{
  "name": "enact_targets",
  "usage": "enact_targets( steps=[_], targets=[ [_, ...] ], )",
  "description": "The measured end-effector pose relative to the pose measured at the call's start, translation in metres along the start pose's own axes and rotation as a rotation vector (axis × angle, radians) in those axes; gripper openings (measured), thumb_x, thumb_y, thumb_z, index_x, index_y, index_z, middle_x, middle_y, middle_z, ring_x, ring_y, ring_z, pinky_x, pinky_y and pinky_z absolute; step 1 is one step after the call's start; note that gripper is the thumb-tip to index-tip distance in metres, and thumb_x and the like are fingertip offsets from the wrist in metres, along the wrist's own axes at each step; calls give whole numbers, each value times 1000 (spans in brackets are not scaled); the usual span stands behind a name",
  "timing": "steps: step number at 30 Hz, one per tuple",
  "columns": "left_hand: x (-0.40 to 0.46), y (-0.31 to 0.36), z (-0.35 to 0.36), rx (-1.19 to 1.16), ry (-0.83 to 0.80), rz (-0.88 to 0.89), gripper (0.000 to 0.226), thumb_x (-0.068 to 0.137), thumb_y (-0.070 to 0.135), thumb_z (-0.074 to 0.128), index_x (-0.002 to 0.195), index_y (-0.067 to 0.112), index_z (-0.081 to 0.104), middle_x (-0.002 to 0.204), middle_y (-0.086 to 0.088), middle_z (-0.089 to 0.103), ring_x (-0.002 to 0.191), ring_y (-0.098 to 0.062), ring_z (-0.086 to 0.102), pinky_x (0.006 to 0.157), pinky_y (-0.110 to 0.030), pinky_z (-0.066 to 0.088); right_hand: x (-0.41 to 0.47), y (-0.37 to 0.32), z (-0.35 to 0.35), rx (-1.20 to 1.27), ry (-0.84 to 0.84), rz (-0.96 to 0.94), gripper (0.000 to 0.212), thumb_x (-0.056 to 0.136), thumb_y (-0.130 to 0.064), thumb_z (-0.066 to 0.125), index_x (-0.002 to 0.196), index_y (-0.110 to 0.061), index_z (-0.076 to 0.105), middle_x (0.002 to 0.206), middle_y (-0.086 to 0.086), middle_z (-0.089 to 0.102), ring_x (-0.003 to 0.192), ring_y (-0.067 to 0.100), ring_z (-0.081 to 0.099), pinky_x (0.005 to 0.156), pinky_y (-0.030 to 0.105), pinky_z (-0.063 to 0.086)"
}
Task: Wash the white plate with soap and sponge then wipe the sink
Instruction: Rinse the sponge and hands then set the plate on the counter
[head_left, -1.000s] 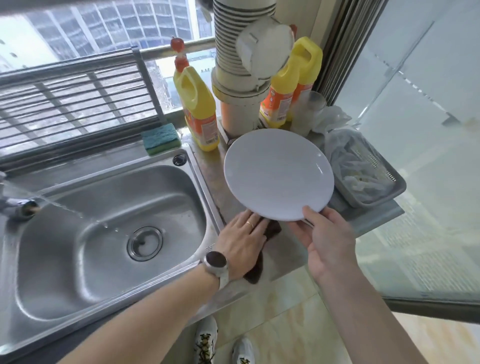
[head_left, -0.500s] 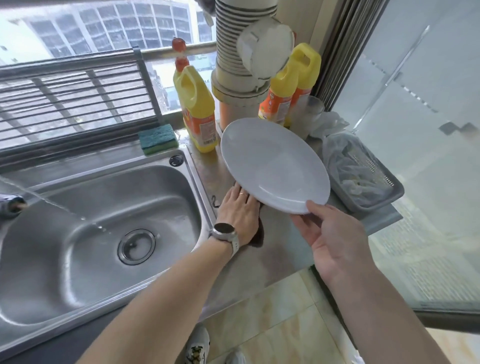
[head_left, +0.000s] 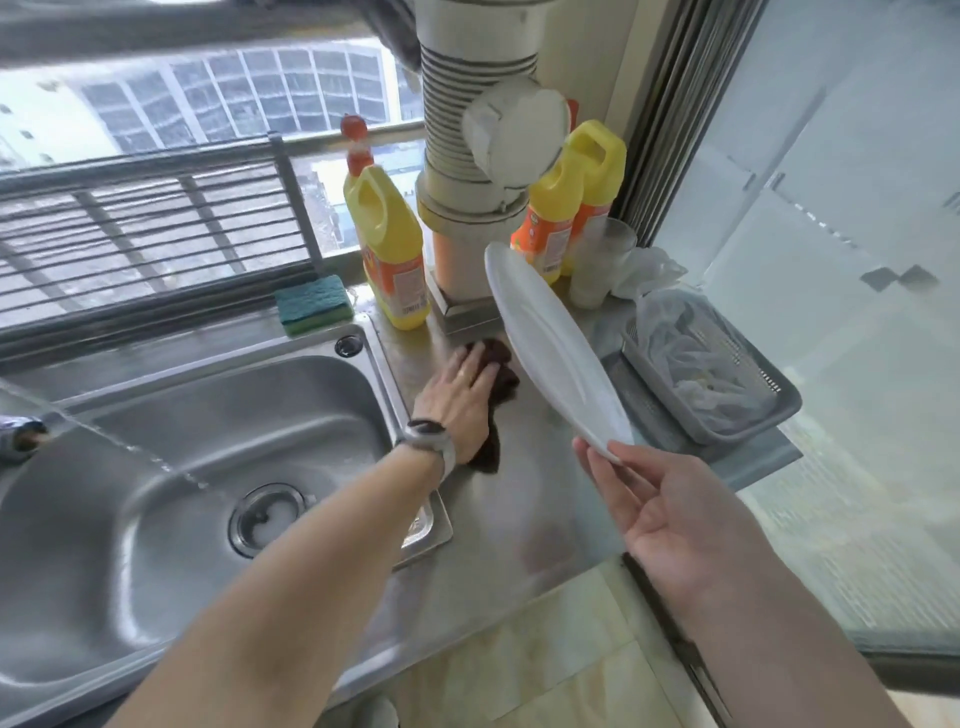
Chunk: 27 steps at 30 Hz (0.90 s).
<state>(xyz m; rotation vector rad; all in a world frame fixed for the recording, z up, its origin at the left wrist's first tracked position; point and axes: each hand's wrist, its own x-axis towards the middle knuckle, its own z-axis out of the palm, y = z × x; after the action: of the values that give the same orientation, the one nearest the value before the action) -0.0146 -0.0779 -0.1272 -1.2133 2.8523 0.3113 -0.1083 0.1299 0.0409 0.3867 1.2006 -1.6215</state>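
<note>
Plate tilted steeper; left hand wipes farther back

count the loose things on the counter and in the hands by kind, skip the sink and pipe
yellow bottles: 3
white plate: 1
sponge: 1
dark cloth: 1
clear cup: 1
grey basket: 1
total: 8

White plate tilted steeply above the counter; green sponge behind the sink.
</note>
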Motion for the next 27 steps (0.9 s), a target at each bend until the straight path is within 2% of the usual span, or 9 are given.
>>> enact_targets(
  steps=[3, 9, 13, 17, 18, 21, 23, 25, 27],
  targets=[
    [20, 19, 11, -65, 45, -96, 61, 104, 30, 37, 163, 26, 20, 173, -3, 8, 160, -30, 6, 127, -47, 15, 31, 4, -9, 0, 14, -18, 15, 93, 14, 51, 105, 7, 56, 94, 28, 70, 65, 29, 77, 52, 23, 60],
    [-97, 57, 40, -50, 83, 248, 55, 108, 41, 27, 159, 21, 35, 172, -4, 19, 160, -25, 10, 129, -44, 19, 65, 13, -23, -16, 65, -16, 27, 97, 11, 47, 123, 7, 52, 94, 27, 67, 57, 27, 75, 48, 23, 59],
    [-158, 43, 41, -2, 66, 370, 54, 108, 44, 31, 155, 20, 42, 171, -4, 20, 159, -24, 13, 127, -43, 23, 87, 20, -30, -53, 157, -63, 21, 96, 11, 49, 115, 4, 56, 101, 23, 66, 80, 32, 71, 52, 27, 61],
    [-175, 36, 41, 67, 106, 405, 49, 107, 40, 36, 150, 22, 49, 168, -7, 28, 156, -27, 26, 123, -45, 34, 109, 35, -32, -118, 234, -111, 18, 95, 11, 51, 93, -5, 59, 112, 17, 63, 86, 27, 64, 79, 35, 57],
    [-176, 36, 42, 74, 115, 395, 47, 107, 40, 37, 150, 24, 50, 168, -7, 29, 155, -28, 29, 122, -45, 35, 116, 38, -33, -142, 240, -117, 16, 95, 10, 51, 95, -4, 59, 114, 17, 62, 86, 27, 63, 80, 35, 57],
    [-180, 33, 41, 72, 150, 364, 45, 107, 41, 36, 150, 30, 48, 167, -8, 31, 153, -30, 34, 122, -44, 35, 128, 42, -34, -198, 289, -152, 27, 96, 4, 57, 123, -1, 59, 122, 14, 63, 96, 26, 64, 56, 26, 61],
    [-184, 26, 40, 67, 167, 349, 47, 107, 41, 36, 152, 31, 42, 167, -9, 33, 152, -31, 36, 122, -45, 35, 138, 42, -36, -185, 357, -188, 36, 94, -2, 65, 130, 0, 59, 129, 14, 64, 103, 25, 63, 46, 22, 58],
    [-189, 19, 38, 43, 186, 307, 52, 105, 43, 43, 155, 29, 37, 165, -10, 36, 150, -31, 39, 120, -44, 38, 135, 44, -38, -288, 405, -227, 33, 88, -14, 76, 116, -1, 65, 123, 13, 69, 95, 22, 68, 52, 25, 60],
    [-198, 14, 36, -20, 191, 238, 62, 103, 46, 48, 159, 25, 31, 165, -8, 36, 150, -29, 40, 119, -44, 40, 109, 49, -40, -722, 533, -313, 35, 78, -34, 80, 90, -3, 66, 110, 15, 73, 87, 28, 69, 77, 40, 62]
  ],
)
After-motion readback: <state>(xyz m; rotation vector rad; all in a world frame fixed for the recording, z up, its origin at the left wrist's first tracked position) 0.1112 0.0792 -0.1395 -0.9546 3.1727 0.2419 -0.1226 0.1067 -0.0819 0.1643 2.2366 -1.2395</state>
